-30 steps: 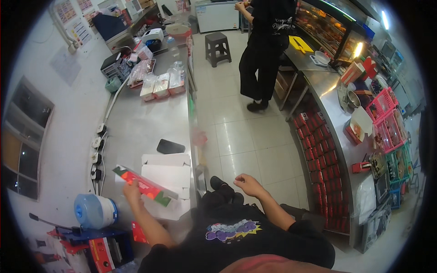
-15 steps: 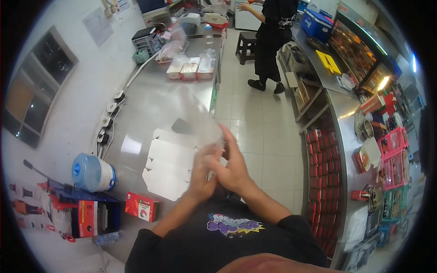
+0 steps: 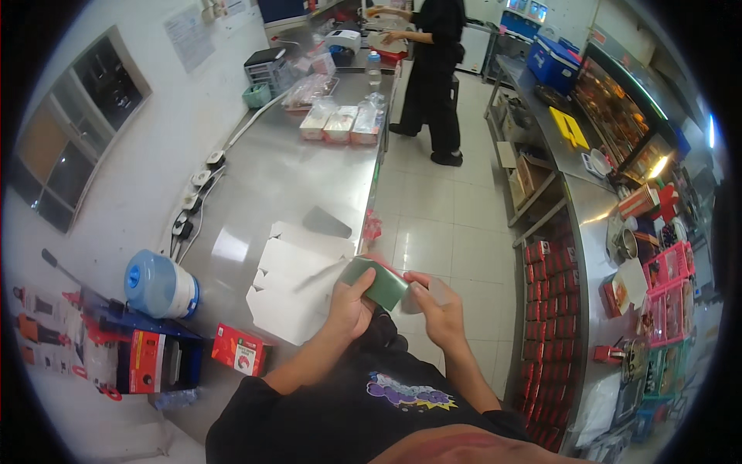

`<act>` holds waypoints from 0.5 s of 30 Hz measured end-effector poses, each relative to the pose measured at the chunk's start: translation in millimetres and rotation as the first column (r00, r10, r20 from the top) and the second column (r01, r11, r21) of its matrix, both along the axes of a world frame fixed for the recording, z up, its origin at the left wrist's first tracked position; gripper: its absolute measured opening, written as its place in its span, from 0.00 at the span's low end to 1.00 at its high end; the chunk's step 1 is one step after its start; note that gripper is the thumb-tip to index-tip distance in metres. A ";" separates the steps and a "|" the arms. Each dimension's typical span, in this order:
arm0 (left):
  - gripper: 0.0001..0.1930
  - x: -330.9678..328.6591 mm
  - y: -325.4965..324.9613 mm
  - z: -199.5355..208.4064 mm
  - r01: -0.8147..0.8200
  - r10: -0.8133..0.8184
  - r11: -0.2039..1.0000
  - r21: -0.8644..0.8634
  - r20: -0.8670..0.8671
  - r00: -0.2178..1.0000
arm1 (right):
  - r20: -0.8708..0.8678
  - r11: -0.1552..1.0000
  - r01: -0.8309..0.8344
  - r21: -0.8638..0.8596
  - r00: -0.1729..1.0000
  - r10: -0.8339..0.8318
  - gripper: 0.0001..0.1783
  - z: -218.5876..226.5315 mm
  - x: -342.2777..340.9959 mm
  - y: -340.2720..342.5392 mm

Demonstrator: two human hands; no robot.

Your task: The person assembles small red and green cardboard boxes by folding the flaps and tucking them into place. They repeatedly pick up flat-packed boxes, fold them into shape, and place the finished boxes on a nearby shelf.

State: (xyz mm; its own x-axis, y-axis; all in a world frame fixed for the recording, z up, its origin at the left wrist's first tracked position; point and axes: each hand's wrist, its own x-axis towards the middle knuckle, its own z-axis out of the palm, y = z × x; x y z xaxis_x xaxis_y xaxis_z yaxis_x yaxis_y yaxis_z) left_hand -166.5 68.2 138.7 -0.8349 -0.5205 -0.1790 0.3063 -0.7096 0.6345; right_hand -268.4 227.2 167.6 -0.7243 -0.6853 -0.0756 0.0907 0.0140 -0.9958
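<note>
Green-and-red cardboard piece held in front of the torso, left hand clamped on it, thumb on green face, right hand at its right end, fingers curled, grip indeterminate, white die-cut carton blank flat on stainless-steel worktable, dark smartphone adjacent.

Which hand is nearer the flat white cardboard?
Left. The left hand holds the green piece by the right edge of the cardboard; the right hand is farther right, beyond the green piece.
</note>
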 end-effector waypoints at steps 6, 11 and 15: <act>0.15 -15.2 1.9 15.2 -0.058 0.064 0.997 0.059 -0.101 0.993 | -0.480 0.988 -0.075 -0.136 0.877 0.000 0.33 6.2 5.8 1.5; 0.16 -15.5 11.8 24.3 -0.068 0.077 0.994 0.087 -0.112 0.991 | -0.965 0.991 0.105 0.082 0.257 0.052 0.31 -27.7 5.6 -21.9; 0.17 -8.7 6.0 21.3 -0.037 0.048 0.992 0.124 -0.085 0.995 | -0.877 0.983 0.138 -0.119 0.450 -0.169 0.29 -42.6 0.2 -25.5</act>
